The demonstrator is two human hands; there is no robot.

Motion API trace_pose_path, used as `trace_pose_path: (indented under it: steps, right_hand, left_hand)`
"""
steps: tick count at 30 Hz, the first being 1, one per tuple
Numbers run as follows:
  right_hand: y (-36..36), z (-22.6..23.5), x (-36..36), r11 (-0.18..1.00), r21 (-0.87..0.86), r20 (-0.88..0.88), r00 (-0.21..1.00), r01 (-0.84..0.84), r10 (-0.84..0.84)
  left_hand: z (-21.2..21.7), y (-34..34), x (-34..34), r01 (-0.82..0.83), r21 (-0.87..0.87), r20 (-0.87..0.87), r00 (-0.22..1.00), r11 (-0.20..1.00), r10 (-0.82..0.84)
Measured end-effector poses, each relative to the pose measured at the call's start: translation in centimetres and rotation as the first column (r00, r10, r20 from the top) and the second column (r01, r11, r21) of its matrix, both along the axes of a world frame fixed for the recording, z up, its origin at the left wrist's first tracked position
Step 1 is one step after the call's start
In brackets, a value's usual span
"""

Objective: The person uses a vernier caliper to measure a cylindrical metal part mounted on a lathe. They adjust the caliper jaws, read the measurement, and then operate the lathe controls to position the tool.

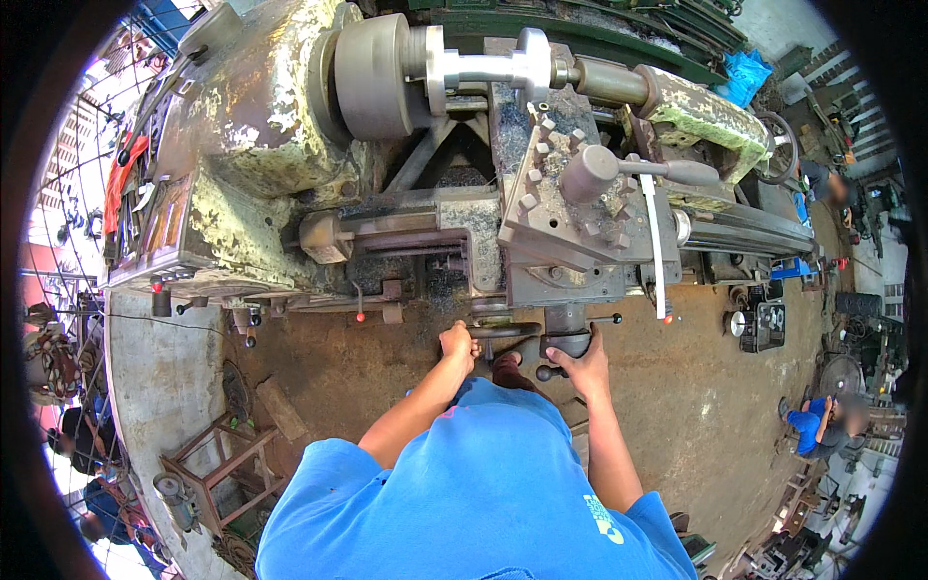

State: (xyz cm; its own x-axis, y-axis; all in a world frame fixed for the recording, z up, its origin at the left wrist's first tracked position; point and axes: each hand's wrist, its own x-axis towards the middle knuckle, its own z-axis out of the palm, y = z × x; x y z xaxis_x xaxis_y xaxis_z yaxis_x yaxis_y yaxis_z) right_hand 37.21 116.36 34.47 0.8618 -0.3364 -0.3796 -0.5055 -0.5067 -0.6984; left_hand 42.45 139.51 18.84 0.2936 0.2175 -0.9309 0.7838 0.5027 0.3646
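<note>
I stand at a large metal lathe with worn, peeling paint (256, 92). My left hand (458, 348) is closed round the left side of a dark handwheel (507, 331) on the front of the carriage. My right hand (584, 367) wraps the round grey collar of a crank handle (565, 342), thumb on its side. Above them sits the tool post (565, 188), with several square-headed bolts and a lever (681, 172). A shiny flanged metal workpiece (483, 68) spans from the grey chuck (372, 77) to the tailstock (710, 126).
A white strip (655, 251) hangs from the tool-post lever. Red-tipped levers (360, 307) stick out below the bed. A wooden frame (227, 474) stands at lower left, a black crate (764, 324) at right. Another person in blue (810, 425) is at far right.
</note>
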Motion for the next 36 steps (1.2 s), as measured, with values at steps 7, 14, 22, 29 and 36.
trace_pose_path:
  steps: [7, 14, 22, 29, 36]
  right_hand:
    - [0.0, -0.4, 0.0, 1.000, -0.017, 0.024, 1.000, 0.007, -0.006]
    - [0.0, -0.7, -0.2, 0.999, 0.004, 0.039, 0.998, 0.039, -0.039]
    - [0.0, -0.4, 0.1, 1.000, -0.014, -0.016, 1.000, 0.016, -0.016]
    - [0.1, -0.1, 0.0, 1.000, -0.017, -0.004, 1.000, 0.008, -0.008]
    - [0.0, -0.5, -0.1, 1.000, -0.002, 0.028, 0.999, 0.031, -0.031]
  left_hand:
    - [0.1, 0.1, 0.2, 0.015, 0.018, 0.011, 1.000, 1.000, -0.015]
    - [0.5, 0.3, 0.2, 0.005, 0.021, 0.006, 1.000, 1.000, -0.006]
    - [0.4, 0.3, 0.3, 0.020, 0.014, -0.008, 1.000, 1.000, -0.020]
    - [0.6, -0.3, 0.3, 0.045, 0.049, -0.008, 0.999, 0.998, -0.045]
    - [-0.6, -0.3, 0.1, 0.003, 0.034, -0.005, 1.000, 0.999, -0.003]
